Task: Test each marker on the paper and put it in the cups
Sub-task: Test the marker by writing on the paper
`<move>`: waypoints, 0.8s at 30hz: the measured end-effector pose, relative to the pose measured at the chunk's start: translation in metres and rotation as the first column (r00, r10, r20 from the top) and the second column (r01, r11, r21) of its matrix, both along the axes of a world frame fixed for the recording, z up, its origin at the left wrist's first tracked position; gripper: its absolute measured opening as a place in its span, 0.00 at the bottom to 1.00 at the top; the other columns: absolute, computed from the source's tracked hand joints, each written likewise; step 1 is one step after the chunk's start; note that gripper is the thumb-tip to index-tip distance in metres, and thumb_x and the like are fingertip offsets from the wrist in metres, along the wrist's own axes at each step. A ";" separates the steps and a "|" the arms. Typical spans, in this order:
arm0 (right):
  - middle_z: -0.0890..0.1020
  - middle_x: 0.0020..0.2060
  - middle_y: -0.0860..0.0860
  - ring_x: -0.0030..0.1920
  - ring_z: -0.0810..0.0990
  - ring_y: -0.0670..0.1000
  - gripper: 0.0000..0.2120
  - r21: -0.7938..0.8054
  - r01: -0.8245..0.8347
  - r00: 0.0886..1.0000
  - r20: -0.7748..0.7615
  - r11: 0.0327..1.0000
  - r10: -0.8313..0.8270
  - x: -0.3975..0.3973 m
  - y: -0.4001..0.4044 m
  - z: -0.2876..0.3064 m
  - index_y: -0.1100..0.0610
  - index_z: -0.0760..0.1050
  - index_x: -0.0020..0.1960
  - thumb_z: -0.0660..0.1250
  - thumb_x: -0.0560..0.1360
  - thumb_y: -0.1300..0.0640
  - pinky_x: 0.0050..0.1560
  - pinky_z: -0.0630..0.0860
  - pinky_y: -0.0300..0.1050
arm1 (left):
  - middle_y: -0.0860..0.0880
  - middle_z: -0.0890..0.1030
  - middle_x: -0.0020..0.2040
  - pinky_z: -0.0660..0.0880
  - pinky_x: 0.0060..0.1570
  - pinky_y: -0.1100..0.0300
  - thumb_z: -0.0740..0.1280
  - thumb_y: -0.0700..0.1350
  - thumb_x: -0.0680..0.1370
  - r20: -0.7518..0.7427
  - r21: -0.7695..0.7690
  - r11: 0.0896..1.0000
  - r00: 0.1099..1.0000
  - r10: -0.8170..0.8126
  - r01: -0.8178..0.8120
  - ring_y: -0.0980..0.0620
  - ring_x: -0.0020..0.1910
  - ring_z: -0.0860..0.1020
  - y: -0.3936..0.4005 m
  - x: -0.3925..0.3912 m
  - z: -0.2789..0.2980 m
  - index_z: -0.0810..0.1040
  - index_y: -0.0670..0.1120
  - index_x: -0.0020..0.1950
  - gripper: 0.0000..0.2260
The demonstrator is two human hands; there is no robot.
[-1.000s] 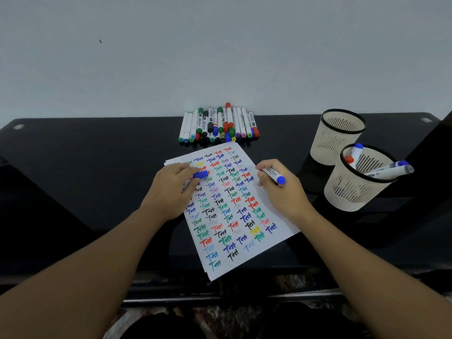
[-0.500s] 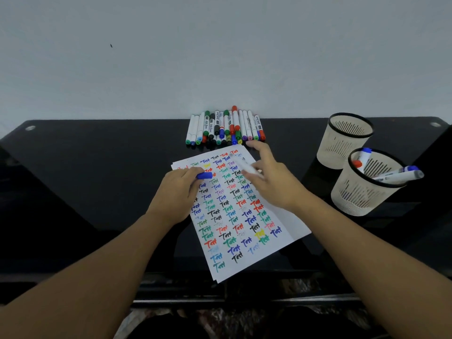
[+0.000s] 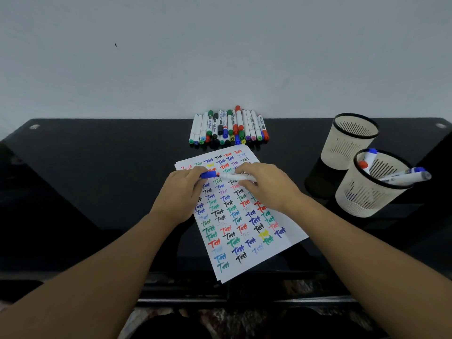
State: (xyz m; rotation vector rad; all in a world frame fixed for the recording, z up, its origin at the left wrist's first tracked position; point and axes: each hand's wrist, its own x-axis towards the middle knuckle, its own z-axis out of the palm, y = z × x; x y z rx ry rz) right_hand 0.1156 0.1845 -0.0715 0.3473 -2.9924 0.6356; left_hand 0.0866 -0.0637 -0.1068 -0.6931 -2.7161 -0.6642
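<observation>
Holding marker [image 3: 237, 177] in right hand [image 3: 266, 189], cap [image 3: 208, 174] in left hand [image 3: 182, 192].

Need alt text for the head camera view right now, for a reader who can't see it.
Over a paper covered in coloured test words, the left hand pinches a blue cap at the tip of a white marker held by the right hand. Loose markers lie beyond; two mesh cups stand right, the nearer cup holding markers.
</observation>
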 end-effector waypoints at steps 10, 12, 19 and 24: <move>0.83 0.52 0.45 0.43 0.76 0.46 0.13 0.050 -0.073 0.996 -0.054 0.996 0.076 -0.007 -0.016 -0.002 0.44 0.76 0.68 0.65 0.84 0.49 0.44 0.72 0.47 | 0.50 0.83 0.56 0.72 0.59 0.53 0.63 0.47 0.84 -0.010 -0.030 0.999 0.999 -0.032 0.032 0.49 0.55 0.77 0.000 0.002 0.003 0.75 0.48 0.70 0.14; 0.82 0.55 0.45 0.45 0.77 0.47 0.15 0.098 -0.090 0.992 -0.085 0.991 0.098 -0.009 -0.021 0.001 0.45 0.73 0.70 0.64 0.84 0.47 0.45 0.71 0.47 | 0.48 0.83 0.56 0.71 0.58 0.54 0.63 0.47 0.84 -0.015 -0.034 0.999 1.000 -0.026 0.026 0.48 0.56 0.77 0.000 0.002 0.003 0.75 0.48 0.70 0.15; 0.86 0.54 0.47 0.55 0.82 0.50 0.21 0.378 -0.132 0.969 -0.145 0.916 0.200 -0.014 -0.033 0.009 0.45 0.64 0.77 0.56 0.86 0.41 0.73 0.60 0.55 | 0.47 0.83 0.57 0.70 0.54 0.57 0.63 0.48 0.84 -0.017 -0.009 0.999 0.999 -0.032 0.032 0.46 0.56 0.78 0.001 0.006 0.005 0.74 0.48 0.72 0.16; 0.84 0.57 0.51 0.50 0.81 0.55 0.23 0.245 -0.152 0.979 -0.097 0.958 0.180 -0.010 -0.040 0.010 0.49 0.59 0.79 0.57 0.87 0.47 0.47 0.68 0.50 | 0.51 0.78 0.69 0.68 0.62 0.57 0.62 0.52 0.84 0.089 0.028 0.999 0.996 0.024 -0.026 0.49 0.67 0.73 0.003 0.007 0.006 0.57 0.53 0.82 0.28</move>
